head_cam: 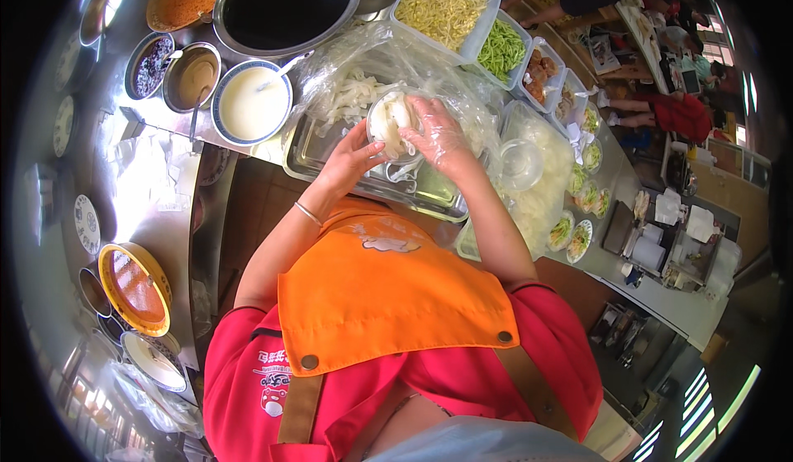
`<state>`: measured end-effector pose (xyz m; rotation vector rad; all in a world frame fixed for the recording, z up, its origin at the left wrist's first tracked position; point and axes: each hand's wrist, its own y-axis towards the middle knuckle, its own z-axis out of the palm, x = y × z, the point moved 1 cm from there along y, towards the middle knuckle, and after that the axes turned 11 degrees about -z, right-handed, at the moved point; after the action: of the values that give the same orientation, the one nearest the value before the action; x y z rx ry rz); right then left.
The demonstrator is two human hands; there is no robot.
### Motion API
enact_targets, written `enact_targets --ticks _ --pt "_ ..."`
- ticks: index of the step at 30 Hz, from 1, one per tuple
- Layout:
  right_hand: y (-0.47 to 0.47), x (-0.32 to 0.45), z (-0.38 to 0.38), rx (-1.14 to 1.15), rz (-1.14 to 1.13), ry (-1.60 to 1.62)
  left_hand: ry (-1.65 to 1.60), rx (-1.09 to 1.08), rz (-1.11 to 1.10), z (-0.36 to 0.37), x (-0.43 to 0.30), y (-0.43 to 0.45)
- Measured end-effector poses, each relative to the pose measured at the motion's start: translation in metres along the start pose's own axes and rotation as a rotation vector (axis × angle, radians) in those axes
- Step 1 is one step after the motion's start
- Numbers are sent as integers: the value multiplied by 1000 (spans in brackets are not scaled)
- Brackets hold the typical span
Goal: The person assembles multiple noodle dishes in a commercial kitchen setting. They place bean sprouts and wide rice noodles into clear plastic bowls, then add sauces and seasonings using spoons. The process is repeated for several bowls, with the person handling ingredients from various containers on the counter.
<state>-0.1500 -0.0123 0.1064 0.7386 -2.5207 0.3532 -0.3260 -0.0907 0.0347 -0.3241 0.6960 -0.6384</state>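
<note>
My left hand (pixel 350 157), bare and with a bangle at the wrist, holds the side of a round clear plastic bowl (pixel 372 129). Wide white noodles (pixel 393 120) lie in the bowl. My right hand (pixel 438 135), in a thin clear plastic glove, has its fingers on the noodles at the bowl's right side; whether it grips them I cannot tell. Beneath both hands is a metal tray (pixel 298 152), partly covered by a clear plastic bag (pixel 347 47) with more white noodles (pixel 354 95) in it. An empty-looking clear bowl (pixel 521 163) stands right of my right hand.
Bowls of white sauce (pixel 251 103), brown sauce (pixel 192 78) and dark liquid (pixel 285 7) stand at the upper left. Tubs of bean sprouts (pixel 441 7) and shredded green vegetable (pixel 500 51) are beyond the bag. Small plates of salad (pixel 580 241) line the right counter. Other people (pixel 675 115) are farther off.
</note>
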Motion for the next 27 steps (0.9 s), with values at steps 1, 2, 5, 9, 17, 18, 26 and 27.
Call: enact_targets --ticks 1,2,5,9,17,18,26,27 --pt "0 0 4 -8 -64 -68 -1 -2 -3 -3 2 1" --pt "-2 0 7 35 -63 -60 -3 -5 -5 -7 4 3" --pt "3 16 -3 93 -63 5 -20 -5 -19 -15 -1 -1" --pt "22 -19 -19 -98 -39 39 18 21 -65 -35 -13 -19" --pt "18 -62 79 380 -218 597 -4 111 -101 -53 -28 -72" --pt "18 -64 84 405 19 679 20 89 -122 -57 -28 -81" --pt "49 -88 99 -20 51 294 -150 17 -35 -93 -8 -95" --pt "55 -77 106 -29 -7 117 -172 11 -30 -97 -8 -94"
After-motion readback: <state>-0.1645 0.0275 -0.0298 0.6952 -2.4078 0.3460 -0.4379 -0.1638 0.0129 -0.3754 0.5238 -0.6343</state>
